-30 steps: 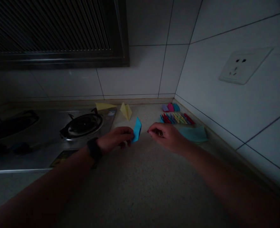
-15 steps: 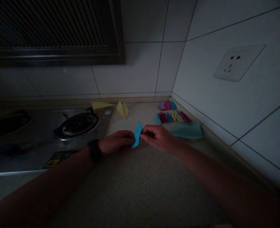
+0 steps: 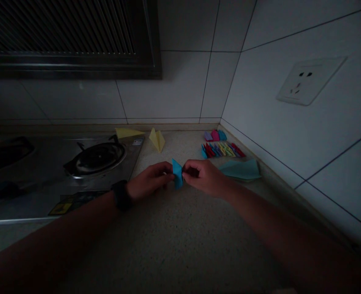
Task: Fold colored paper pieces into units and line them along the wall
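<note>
A small folded piece of blue paper [image 3: 177,174] is held up between my two hands, just above the counter. My left hand [image 3: 153,178], with a black watch [image 3: 121,195] on its wrist, pinches the paper's left side. From the right, my right hand [image 3: 203,175] grips the opposite edge between thumb and forefinger. Beyond the right hand lies a pale blue-green sheet of paper [image 3: 241,169]. Behind that is a row of folded paper pieces [image 3: 223,150] in several colours, and farther back a few purple, pink and blue ones [image 3: 215,135].
A gas stove [image 3: 97,157] fills the left side, below a dark range hood [image 3: 76,32]. Two yellow paper planes [image 3: 157,141] rest near the back wall, one of them on the stove's corner. A wall socket [image 3: 310,81] is on the right tiled wall.
The blue paper has been turned between my fingers, so its upper point now leans left instead of right. Both hands keep hold of it. The view has shifted slightly.
</note>
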`<state>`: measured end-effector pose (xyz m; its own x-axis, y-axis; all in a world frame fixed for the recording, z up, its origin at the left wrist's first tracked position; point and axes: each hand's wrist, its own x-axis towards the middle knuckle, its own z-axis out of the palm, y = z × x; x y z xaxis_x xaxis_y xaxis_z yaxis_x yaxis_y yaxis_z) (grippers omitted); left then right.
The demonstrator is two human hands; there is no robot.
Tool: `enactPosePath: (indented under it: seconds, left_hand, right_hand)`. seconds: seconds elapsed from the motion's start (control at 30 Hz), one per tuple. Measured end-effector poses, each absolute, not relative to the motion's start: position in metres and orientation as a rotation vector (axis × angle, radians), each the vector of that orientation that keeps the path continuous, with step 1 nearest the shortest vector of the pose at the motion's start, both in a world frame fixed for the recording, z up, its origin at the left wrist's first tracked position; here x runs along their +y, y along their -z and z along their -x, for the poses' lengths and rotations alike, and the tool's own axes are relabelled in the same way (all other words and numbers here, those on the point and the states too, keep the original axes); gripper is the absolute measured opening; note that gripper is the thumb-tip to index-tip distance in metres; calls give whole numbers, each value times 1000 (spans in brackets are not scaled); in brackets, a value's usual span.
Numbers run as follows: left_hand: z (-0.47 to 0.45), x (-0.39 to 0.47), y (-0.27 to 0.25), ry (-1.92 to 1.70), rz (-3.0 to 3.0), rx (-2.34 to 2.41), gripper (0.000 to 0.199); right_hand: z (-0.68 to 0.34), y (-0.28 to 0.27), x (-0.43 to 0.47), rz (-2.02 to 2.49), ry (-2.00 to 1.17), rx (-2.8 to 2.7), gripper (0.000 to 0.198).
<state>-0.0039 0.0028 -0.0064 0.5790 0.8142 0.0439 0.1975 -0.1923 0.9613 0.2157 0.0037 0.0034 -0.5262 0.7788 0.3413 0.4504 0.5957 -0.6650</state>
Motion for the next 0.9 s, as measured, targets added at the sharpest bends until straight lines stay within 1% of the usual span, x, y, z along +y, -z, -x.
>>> enactPosePath:
  seconds: [0.23,0.33,0.43,0.6,0.7,0.83,0.9]
  left_hand:
    - [6,9,8,-846,-1708,894,21]
    - [7,10,8,-881,-1738,885,21]
    - [8,10,9,-938,-1756,879,21]
    - [8,9,12,-991,-1820,902,17]
    - [9,7,13,-980,-1943,933,14]
    - [10,2,10,-934,-2166,953,17]
    - [10,-1,7,-973,-2268,897,17]
  right_hand:
    - [-216,-2,3,942,-740,-2181,9]
    - [-216,-4,3,889,-716,-2131,10]
    - [-217,-7,3,793,-615,-2158,6]
    - [-217,-7,2,717,-471,-2225,8]
    - [-217,-7,0,731,-380,-2261,9]
    - [-218,-7,0,713,-249,-2320,7]
    - [-219,-8,0,703,-181,-2345,6]
